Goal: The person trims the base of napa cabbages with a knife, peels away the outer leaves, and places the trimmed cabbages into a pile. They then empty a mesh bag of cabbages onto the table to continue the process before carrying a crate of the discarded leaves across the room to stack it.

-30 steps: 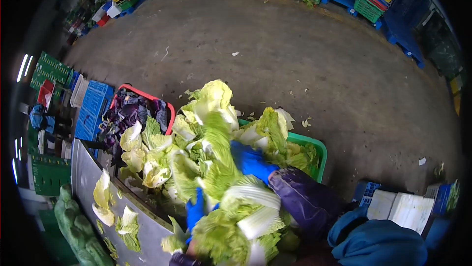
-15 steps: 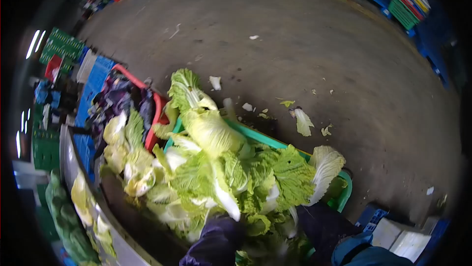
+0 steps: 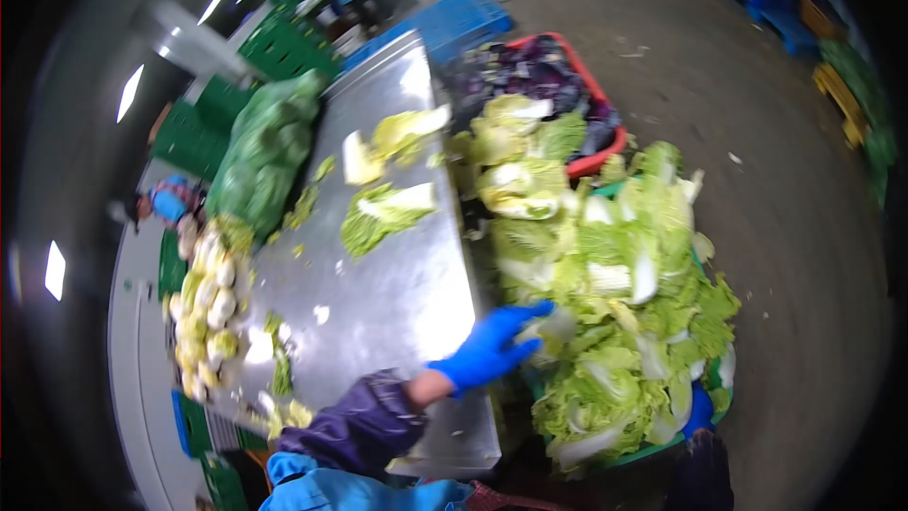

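Note:
My left hand, in a blue glove, is over the right edge of the steel table. Its fingers are spread, pointing toward a pale blurred leaf at the near side of the cabbage leaves. These leaves are heaped over a green crate. My right hand, also gloved in blue, touches the heap at the crate's near right corner; its fingers are mostly hidden by leaves. Loose cabbage leaves lie on the table top.
Purple leaves fill a red crate beyond the heap. Trimmed cabbages are stacked at the table's left edge, near a green net sack. Another person is at far left; green crates stand behind.
The view has swung left and now takes in the steel table. My left hand has come into sight, spread above the table edge. My right hand's glove now shows beside the heap.

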`<action>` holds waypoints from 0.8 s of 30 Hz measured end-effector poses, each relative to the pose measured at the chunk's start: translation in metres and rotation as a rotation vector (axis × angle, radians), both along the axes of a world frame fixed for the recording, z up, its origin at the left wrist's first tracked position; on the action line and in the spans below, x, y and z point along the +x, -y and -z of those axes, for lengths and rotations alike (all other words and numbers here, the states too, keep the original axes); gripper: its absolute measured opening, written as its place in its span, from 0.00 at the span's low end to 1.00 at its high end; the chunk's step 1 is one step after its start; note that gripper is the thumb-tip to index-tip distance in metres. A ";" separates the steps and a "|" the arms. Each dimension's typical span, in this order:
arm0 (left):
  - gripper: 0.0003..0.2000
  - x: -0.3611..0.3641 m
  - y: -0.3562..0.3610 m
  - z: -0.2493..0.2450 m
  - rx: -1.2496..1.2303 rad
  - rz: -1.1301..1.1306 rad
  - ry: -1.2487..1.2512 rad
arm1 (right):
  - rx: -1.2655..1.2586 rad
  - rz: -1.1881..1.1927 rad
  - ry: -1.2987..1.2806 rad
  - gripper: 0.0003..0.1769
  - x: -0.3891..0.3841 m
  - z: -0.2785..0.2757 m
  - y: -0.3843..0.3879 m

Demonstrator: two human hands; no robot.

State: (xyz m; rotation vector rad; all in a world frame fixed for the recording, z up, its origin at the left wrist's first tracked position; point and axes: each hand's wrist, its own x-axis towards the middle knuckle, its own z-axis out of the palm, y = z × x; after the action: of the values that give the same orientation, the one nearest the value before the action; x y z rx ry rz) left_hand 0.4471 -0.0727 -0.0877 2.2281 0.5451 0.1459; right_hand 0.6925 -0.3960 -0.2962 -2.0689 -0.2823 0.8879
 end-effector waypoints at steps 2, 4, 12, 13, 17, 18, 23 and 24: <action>0.27 -0.092 -0.033 -0.029 0.130 -0.402 -0.001 | -0.215 -0.496 0.445 0.13 0.004 -0.017 0.008; 0.28 -0.202 -0.056 -0.033 0.598 -0.716 -0.239 | -0.252 -0.626 0.560 0.09 0.006 -0.020 0.006; 0.38 -0.361 -0.033 0.008 0.287 -1.420 -0.914 | -0.246 -0.593 0.603 0.07 -0.028 -0.114 -0.116; 0.39 -0.353 -0.021 0.012 0.227 -1.217 -0.583 | -0.211 -0.559 0.556 0.08 -0.037 -0.125 -0.141; 0.43 -0.319 0.040 -0.064 -0.066 -0.969 -0.133 | 0.214 -0.571 0.365 0.08 -0.096 -0.185 -0.257; 0.43 -0.331 0.051 -0.078 0.142 -0.911 -0.392 | 0.264 -0.625 0.324 0.09 -0.112 -0.196 -0.284; 0.43 -0.489 0.051 -0.022 0.433 -1.533 -0.381 | 0.542 -0.872 0.862 0.32 -0.183 -0.233 -0.441; 0.43 -0.504 0.039 -0.013 0.481 -1.539 -0.443 | 0.579 -0.896 0.962 0.35 -0.189 -0.235 -0.475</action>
State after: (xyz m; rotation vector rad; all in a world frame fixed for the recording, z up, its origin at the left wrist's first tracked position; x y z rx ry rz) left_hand -0.0574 -0.1121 -0.0747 1.7052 2.5619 0.5969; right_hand 0.5032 0.0794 -0.0616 -1.6126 -1.8316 0.1202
